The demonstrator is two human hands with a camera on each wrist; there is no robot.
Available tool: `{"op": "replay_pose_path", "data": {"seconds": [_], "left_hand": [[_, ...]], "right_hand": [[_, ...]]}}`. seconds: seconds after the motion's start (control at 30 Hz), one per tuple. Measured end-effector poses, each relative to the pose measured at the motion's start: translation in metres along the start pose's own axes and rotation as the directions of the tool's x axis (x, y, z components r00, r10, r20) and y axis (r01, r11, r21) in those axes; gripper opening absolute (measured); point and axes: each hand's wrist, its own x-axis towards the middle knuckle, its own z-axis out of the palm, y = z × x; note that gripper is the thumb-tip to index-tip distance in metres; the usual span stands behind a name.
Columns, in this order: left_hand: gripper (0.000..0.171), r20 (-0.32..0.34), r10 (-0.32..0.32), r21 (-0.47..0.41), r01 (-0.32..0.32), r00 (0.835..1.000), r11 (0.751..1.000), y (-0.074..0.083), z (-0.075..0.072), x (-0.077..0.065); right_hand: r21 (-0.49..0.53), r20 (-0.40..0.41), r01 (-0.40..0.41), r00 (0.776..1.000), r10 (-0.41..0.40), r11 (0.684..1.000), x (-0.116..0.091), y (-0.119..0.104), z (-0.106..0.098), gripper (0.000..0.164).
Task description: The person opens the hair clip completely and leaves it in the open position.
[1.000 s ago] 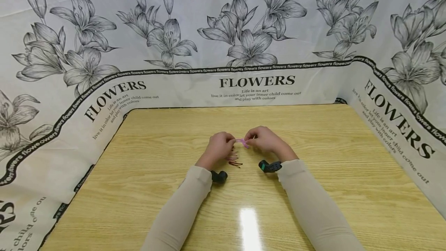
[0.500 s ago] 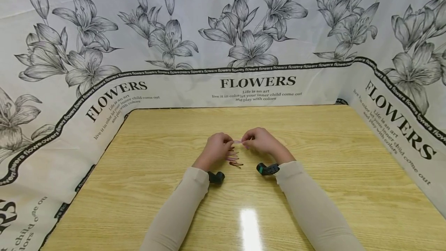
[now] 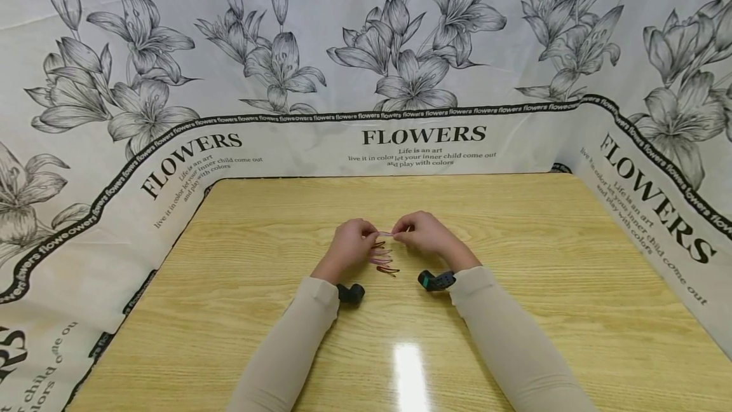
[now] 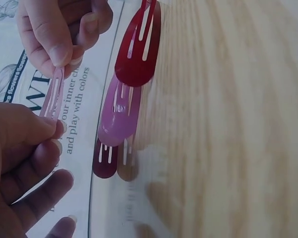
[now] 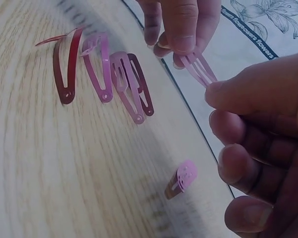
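Note:
A pale pink snap hair clip [image 3: 386, 234] is stretched between both hands above the table. My left hand [image 3: 349, 247] pinches one end of the hair clip [image 4: 53, 94] between thumb and fingers. At the other end, my right hand [image 3: 426, 235] pinches it the same way, seen closely in the right wrist view [image 5: 202, 67]. Just below the hands lie several more clips in a rough column, among them a red clip [image 5: 67, 82], a pink clip [image 5: 105, 74] and a maroon clip [image 5: 139, 82]. The left hand partly hides that column in the head view.
Apart from the column, a small pink-topped clip [image 5: 186, 172] appears in the right wrist view. The wooden table [image 3: 515, 323] is bordered by a white flower-print cloth [image 3: 309, 145] at the back and sides. Black wrist cameras [image 3: 437, 280] sit near both cuffs.
Both hands have shifted slightly left with the pink hair clip between them, the right one further. More of the column of clips on the table shows beside the left hand.

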Motion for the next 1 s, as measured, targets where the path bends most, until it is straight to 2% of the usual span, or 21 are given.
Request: {"op": "replay_pose_path", "data": {"seconds": [0.17, 0.33, 0.63, 1.0], "left_hand": [[0.021, -0.032, -0.012, 0.006, 0.013, 0.999, 1.000, -0.001, -0.001, -0.001], [0.021, -0.025, -0.025, -0.033, 0.024, 0.999, 0.999, -0.001, -0.003, -0.005], [0.023, -0.020, 0.009, -0.074, -0.011, 1.000, 0.997, -0.008, -0.004, -0.009], [0.025, -0.023, 0.019, -0.138, -0.022, 1.000, 0.990, -0.015, -0.005, -0.013]], "right_hand": [[0.024, 0.002, 0.001, 1.000, -0.001, 1.000, -0.001, -0.004, 0.002, 0.017], [0.014, -0.003, 0.018, 1.000, -0.018, 1.000, -0.001, -0.005, 0.003, 0.017], [-0.005, -0.015, 0.054, 0.998, -0.054, 0.999, 0.001, -0.004, 0.006, 0.015], [0.066, -0.005, 0.102, 0.995, -0.102, 0.993, 0.004, 0.000, 0.008, 0.020]]}}
